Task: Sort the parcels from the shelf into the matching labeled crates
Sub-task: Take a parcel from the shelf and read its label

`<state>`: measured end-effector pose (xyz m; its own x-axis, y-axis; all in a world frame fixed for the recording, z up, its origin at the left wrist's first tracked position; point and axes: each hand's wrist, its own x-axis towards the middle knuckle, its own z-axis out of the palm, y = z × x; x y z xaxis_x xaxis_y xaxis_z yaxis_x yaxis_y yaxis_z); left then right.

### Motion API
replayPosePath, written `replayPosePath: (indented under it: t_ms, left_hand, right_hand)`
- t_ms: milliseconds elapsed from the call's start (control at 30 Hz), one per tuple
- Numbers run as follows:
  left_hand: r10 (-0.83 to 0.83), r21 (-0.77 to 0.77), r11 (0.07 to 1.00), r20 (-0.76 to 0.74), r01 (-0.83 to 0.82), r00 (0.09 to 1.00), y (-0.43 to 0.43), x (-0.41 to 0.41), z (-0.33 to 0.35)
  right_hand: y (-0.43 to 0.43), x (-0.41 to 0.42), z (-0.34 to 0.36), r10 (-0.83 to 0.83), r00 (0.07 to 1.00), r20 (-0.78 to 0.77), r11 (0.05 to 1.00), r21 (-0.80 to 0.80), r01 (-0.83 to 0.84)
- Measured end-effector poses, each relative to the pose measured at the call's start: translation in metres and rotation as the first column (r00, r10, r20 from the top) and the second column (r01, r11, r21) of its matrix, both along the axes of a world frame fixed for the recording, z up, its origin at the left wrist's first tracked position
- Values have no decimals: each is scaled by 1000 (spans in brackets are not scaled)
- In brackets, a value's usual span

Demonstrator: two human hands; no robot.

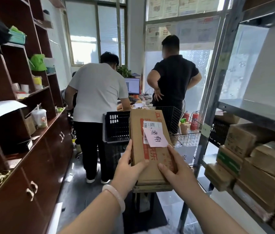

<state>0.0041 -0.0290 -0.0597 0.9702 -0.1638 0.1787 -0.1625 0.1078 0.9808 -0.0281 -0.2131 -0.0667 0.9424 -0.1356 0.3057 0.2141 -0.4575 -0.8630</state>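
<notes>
- Parcel (147, 147): long brown carton, held in mid-air just short of the black crate (116, 127). Far end overlaps the crate's R rim in view.
- L hand (130, 168): grips near L edge, thumb on top face, fingers up the side wall.
- R hand (172, 166): grips near R corner, thumb on top, forefinger stretched to a corner of the white handwritten slip (156, 137).
- Reason (est.): the 2-hand hold keeps the label face up, so the slip can be checked vs. crate tags.
- Axis: long axis runs away from the carrier, toward the crate's R side.
- Wire basket (186, 134): just R of the crate. Front tag (186, 155) partly hidden.
- Metal shelf (244, 107) w/ stacked cartons (268, 168): well R of the crate.
- Two persons (97, 92): beyond the crate, backs turned.
</notes>
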Motion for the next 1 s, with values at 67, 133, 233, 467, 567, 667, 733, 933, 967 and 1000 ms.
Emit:
replayPosePath:
  t_ms: [67,133,233,467,567,667,733,933,967,1000]
  left_hand:
    - [47,-7,999,-7,-47,999,3,31,0]
    - [75,-2,997,-6,-75,997,6,63,3]
    - [108,-9,994,-52,-109,993,9,115,6]
    - [221,12,975,-163,-222,962,-3,244,7]
    - [269,45,963,-186,-265,945,-5,300,7]
    - [316,104,948,-218,-300,923,-8,347,-4]
    - [329,147,942,-246,-300,912,-9,372,-16]
    - [354,294,919,-327,-262,876,-12,439,-56]
    - [350,314,917,-342,-245,872,-12,450,-64]
    - [343,340,914,-350,-223,872,-14,462,-71]
  right_hand:
    - [2,30,1,8,1000,-6,1000,-27,-8]
    - [2,61,0,28,1000,-7,999,-41,-28]
    - [-2,113,-4,35,999,-22,996,-79,-37]
    - [-33,252,3,113,993,-38,983,-141,-117]
    - [-54,303,6,111,992,-60,977,-178,-121]
    - [-73,347,0,101,993,-65,976,-185,-111]
    - [-79,370,-9,108,990,-87,975,-187,-123]
    - [-88,419,-34,120,976,-182,952,-256,-165]
    - [-90,426,-37,113,973,-201,953,-255,-164]
    - [-92,433,-40,103,971,-218,953,-257,-159]
